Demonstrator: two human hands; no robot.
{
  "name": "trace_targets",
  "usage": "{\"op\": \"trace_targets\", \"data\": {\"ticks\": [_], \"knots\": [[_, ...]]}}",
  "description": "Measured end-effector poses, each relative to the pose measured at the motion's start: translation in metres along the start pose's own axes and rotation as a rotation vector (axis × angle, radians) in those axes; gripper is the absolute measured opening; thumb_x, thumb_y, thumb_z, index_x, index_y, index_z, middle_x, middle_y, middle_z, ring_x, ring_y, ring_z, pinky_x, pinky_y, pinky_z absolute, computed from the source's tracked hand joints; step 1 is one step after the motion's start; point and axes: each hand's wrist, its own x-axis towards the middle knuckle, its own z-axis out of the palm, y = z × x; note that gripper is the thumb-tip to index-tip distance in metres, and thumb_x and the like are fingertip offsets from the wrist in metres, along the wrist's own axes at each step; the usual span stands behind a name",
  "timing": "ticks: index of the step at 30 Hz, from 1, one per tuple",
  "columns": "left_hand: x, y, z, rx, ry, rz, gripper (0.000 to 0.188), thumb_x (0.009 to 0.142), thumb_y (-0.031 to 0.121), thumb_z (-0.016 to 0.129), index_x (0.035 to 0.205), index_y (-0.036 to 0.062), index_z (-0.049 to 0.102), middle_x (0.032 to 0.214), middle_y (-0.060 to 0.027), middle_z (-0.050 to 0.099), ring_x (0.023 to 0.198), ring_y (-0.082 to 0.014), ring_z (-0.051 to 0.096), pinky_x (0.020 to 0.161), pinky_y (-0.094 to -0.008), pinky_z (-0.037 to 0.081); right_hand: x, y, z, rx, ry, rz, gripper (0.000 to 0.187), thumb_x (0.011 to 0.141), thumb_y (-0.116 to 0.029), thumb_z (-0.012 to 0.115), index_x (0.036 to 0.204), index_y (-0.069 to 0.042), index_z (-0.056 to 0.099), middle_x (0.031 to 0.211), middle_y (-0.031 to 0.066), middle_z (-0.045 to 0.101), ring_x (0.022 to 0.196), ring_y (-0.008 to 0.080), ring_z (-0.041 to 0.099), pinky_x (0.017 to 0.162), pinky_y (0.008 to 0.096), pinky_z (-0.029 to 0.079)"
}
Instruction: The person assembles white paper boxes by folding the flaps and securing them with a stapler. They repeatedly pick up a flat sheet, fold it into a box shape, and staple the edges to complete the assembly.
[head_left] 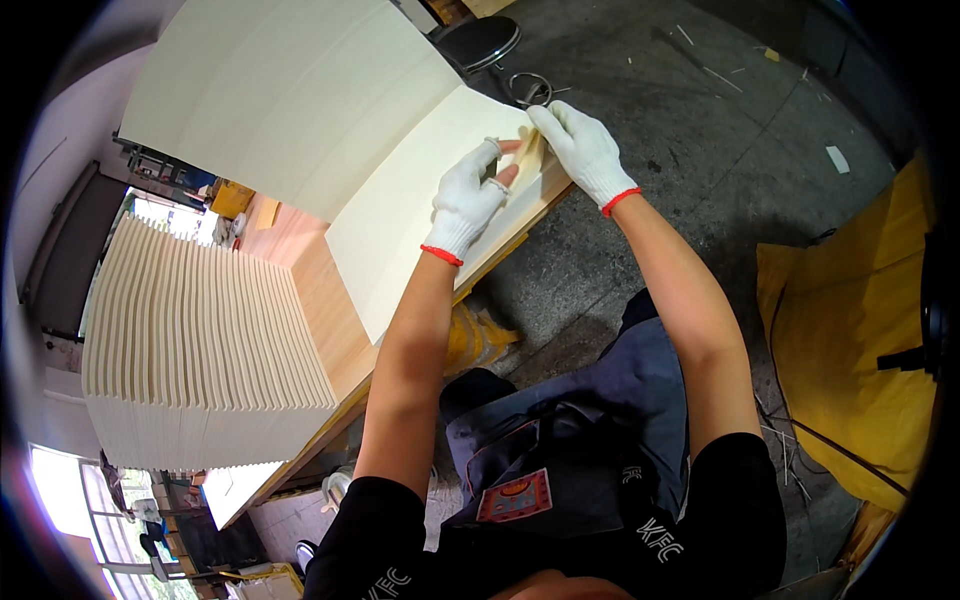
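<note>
A pale yellow strip (pixel 533 155) stands bent up at the far right end of a cream sheet (pixel 400 220) on the bench. My right hand (pixel 582 155), in a white knitted glove with a red cuff, has its fingers closed on the top of this strip. On the strip's left side is my left hand (pixel 467 198), gloved the same way but with bare tips on thumb and index finger. Those two fingers are apart, their tips against or close to the strip. A large cream panel (pixel 290 90) rises from the sheet's far side.
At left stands a thick stack of cream boards (pixel 205 330) with evenly stepped edges. The wooden bench top (pixel 330 310) shows beside it. Beyond the bench is a round black stool (pixel 478 42). A yellow cover (pixel 840 340) hangs at right, and scraps lie on the grey floor (pixel 690 120).
</note>
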Motion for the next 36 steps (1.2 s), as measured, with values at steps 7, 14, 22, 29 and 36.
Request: {"op": "trace_targets", "data": {"ticks": [7, 14, 22, 29, 36], "knots": [[0.001, -0.009, 0.003, 0.000, 0.057, 0.160, 0.030, 0.092, 0.023, 0.064, 0.120, 0.0136, 0.067, 0.102, -0.0127, 0.070, 0.091, -0.0255, 0.066, 0.085, -0.0347, 0.050, 0.000, 0.000, 0.001, -0.063, 0.011, -0.010, 0.051, 0.099, -0.054, 0.044, 0.088, -0.006, 0.059, 0.081, 0.0222, 0.064, 0.080, 0.0416, 0.063, 0.070, 0.0503, 0.046], [0.000, -0.002, 0.004, 0.152, 0.048, 0.063, 0.032, 0.086, 0.029, 0.073, 0.113, 0.0126, 0.068, 0.104, -0.0107, 0.070, 0.088, -0.0255, 0.066, 0.081, -0.0359, 0.051, -0.001, 0.001, 0.002, -0.042, 0.024, 0.001, 0.051, 0.099, -0.054, 0.044, 0.088, -0.006, 0.059, 0.081, 0.0224, 0.064, 0.081, 0.0417, 0.063, 0.071, 0.0500, 0.046], [-0.002, -0.004, 0.005, 0.053, 0.153, 0.101, 0.026, 0.094, 0.019, 0.057, 0.118, 0.0145, 0.067, 0.102, -0.0119, 0.070, 0.090, -0.0282, 0.067, 0.081, -0.0357, 0.050, -0.003, -0.008, -0.003, -0.026, -0.027, 0.039, 0.052, 0.098, -0.054, 0.047, 0.090, -0.005, 0.061, 0.083, 0.0210, 0.064, 0.081, 0.0393, 0.063, 0.073, 0.0465, 0.046], [0.003, 0.001, 0.005, 0.236, 0.057, 0.076, 0.024, 0.091, 0.028, 0.065, 0.110, 0.0136, 0.068, 0.106, -0.0122, 0.071, 0.097, -0.0297, 0.068, 0.085, -0.0368, 0.051, -0.002, -0.003, -0.001, 0.000, -0.011, 0.070, 0.048, 0.098, -0.050, 0.049, 0.093, -0.005, 0.063, 0.084, 0.0188, 0.064, 0.081, 0.0360, 0.064, 0.074, 0.0420, 0.047], [0.003, -0.001, 0.007, 0.211, 0.078, 0.054, 0.033, 0.086, 0.037, 0.073, 0.110, 0.0138, 0.069, 0.107, -0.0115, 0.071, 0.099, -0.0294, 0.067, 0.086, -0.0381, 0.051, -0.002, -0.002, 0.000, -0.004, 0.011, 0.034, 0.050, 0.097, -0.053, 0.047, 0.091, -0.005, 0.062, 0.084, 0.0210, 0.066, 0.083, 0.0407, 0.064, 0.073, 0.0484, 0.047]]}}
